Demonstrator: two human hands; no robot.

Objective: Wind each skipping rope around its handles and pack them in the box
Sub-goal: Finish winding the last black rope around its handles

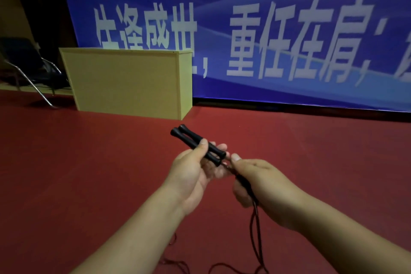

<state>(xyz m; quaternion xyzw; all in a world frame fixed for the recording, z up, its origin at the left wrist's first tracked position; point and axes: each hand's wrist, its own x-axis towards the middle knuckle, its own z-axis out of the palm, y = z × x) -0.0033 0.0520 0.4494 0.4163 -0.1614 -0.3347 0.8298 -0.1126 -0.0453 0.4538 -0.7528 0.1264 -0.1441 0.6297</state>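
Two black skipping-rope handles lie side by side in my left hand, thumb across them and fingers curled underneath. Their free ends point up and to the left. My right hand grips the thin dark rope just below the handles' lower ends. From that hand the rope hangs down in two strands and trails in loops over the red floor at the bottom of the view. No coils are visible around the handles.
A pale yellow wooden box-like stand sits on the red floor ahead and to the left. Behind it hangs a large blue banner with white characters. A dark metal-framed chair stands at far left.
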